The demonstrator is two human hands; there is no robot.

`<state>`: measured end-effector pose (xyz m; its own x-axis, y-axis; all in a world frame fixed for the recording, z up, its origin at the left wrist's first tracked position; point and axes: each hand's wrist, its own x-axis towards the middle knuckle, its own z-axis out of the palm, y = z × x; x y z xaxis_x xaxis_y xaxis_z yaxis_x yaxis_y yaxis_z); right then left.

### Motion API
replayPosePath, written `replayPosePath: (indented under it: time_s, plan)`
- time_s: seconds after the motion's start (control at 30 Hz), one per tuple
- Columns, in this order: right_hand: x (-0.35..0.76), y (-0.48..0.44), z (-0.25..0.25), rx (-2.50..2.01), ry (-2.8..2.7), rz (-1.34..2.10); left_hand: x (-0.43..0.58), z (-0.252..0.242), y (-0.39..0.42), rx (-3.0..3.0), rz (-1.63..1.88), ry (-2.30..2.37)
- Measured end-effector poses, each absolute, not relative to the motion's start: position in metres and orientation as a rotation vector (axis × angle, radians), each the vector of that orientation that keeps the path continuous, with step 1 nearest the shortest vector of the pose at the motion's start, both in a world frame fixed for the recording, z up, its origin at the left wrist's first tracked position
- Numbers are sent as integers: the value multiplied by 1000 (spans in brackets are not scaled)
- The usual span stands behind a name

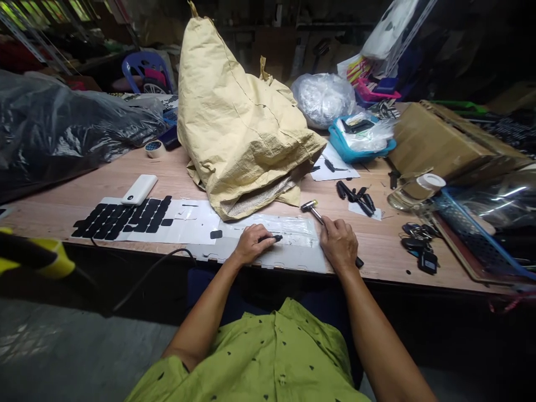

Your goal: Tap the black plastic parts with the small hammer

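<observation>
My left hand [253, 243] is closed around a small black part [276, 238], whose end sticks out to the right above a white sheet at the table's front edge. In my right hand [340, 243] is a small hammer [312, 209]; its metal head with a yellowish face points up and left, and the black handle end shows below the palm. A clear plastic sheet [299, 228] lies between the hands. Left of them, many flat black pieces [113, 220] are laid out in rows on white paper [201, 223].
A big tan sack [247, 123] stands just beyond my hands. Black parts [355, 196], key fobs [421, 245], a glass jar [414, 192] and a blue basket [486, 234] are on the right. On the left are a white power bank [139, 190] and tape [154, 148].
</observation>
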<state>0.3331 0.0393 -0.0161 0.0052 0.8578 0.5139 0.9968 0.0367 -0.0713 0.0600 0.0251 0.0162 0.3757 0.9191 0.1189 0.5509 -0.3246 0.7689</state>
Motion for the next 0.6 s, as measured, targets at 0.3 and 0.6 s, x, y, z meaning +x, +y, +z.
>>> replayPosePath:
  time_s: [0.3,0.6]
  plan:
    - [332,39,-16,-1901,-1895,-389,96,-26,-72,1792,239,837]
    - [332,39,-16,-1878,-1897,-417,99,-105,-33,1420,36,1360]
